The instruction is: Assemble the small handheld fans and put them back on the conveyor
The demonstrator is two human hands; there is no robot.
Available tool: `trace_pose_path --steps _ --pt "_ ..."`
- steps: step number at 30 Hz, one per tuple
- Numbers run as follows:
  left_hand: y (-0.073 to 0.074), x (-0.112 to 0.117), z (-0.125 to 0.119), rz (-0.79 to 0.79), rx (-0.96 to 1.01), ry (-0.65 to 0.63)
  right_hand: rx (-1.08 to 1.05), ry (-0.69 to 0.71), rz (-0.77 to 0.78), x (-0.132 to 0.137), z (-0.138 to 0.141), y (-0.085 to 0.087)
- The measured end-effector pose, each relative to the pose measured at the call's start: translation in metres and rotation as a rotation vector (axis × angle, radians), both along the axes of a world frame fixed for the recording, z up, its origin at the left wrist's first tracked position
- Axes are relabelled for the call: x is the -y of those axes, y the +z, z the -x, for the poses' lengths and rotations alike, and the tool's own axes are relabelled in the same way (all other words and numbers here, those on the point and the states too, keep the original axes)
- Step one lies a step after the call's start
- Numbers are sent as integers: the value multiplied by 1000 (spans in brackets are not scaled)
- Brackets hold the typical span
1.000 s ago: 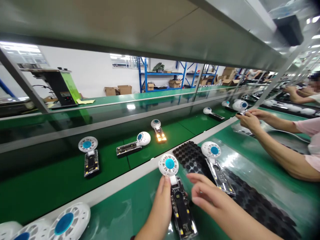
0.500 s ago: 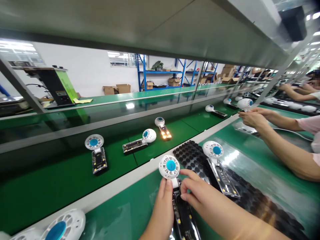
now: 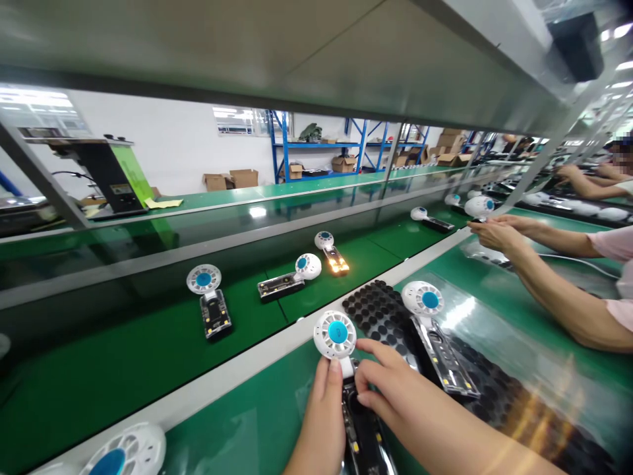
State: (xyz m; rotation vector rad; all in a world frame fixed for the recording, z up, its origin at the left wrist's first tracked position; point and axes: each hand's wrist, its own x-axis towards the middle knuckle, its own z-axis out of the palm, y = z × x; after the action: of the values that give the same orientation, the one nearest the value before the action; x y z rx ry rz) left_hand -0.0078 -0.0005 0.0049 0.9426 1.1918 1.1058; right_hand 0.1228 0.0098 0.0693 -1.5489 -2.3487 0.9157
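A handheld fan [image 3: 335, 335] with a round white slotted head, a blue centre and a clear-cased black handle is between my hands. My left hand [image 3: 321, 409] is closed around its neck, thumb just below the head. My right hand [image 3: 390, 382] has its index fingertip at the rim of the head. Its other fingers are bent against the upper handle; whether something small is under them is hidden. Right of my hands, a second fan [image 3: 442, 356] lies on a sheet of black round pads [image 3: 378, 307]. Part of another white fan head [image 3: 128, 448] shows at the lower left.
Several similar fans lie on the green conveyor belt [image 3: 123, 376], one with lit lamps [image 3: 339, 265]. A pale rail [image 3: 237, 361] separates belt from bench. At right, a co-worker's hands [image 3: 499, 231] hold another fan. A grey panel [image 3: 297, 59] hangs overhead.
The fans on the belt have shifted a little to the right. My hands keep almost the same hold on the fan. The co-worker's hands have moved slightly left.
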Motion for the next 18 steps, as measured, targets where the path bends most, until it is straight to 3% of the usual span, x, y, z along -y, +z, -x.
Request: trace_pose_path --steps 9,18 --pt "1 0 0 20 -18 -11 -56 -23 31 0 2 4" --pt "-2 -1 -1 103 82 67 -5 29 -30 -3 0 -6"
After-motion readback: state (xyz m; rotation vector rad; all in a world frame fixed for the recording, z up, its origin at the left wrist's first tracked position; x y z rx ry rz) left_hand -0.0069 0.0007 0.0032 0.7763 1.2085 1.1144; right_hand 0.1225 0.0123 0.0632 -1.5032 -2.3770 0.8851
